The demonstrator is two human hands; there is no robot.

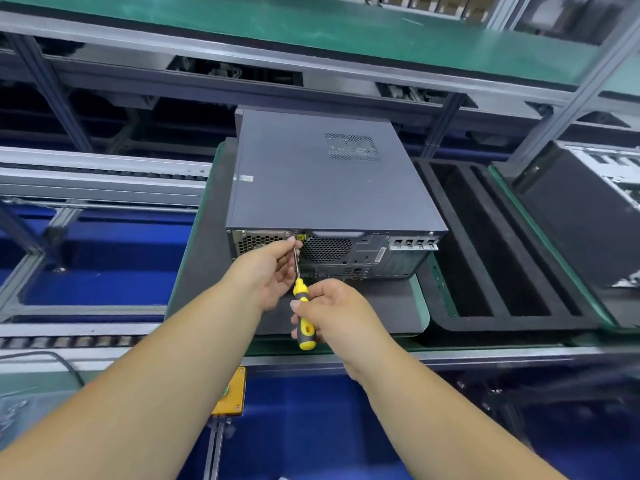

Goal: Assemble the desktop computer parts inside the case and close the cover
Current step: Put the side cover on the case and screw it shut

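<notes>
While the grey computer case [332, 178] lay flat on a dark mat [381, 306] atop the green bench [420, 299], its cover was on and its rear panel faced the person. That case sat just beyond both hands, with the back edge nearest them. Its top was plain grey metal with a small patch of vent holes [352, 147] toward the far right and a small sticker [245, 178] at the left edge. The rear panel showed a honeycomb grille on the left, a round fan grille in the middle, and ports and slot covers to the right.

To the right of the case stood a black foam tray [502, 251] with long slots, and further right another dark case [585, 216], only partly in view.

The right hand [332, 306] was curled around the yellow and black handle of a screwdriver [302, 306]. The left hand [270, 268] pinched the thin metal shaft near its tip, which reached the upper edge of the rear panel, beside the honeycomb grille.
</notes>
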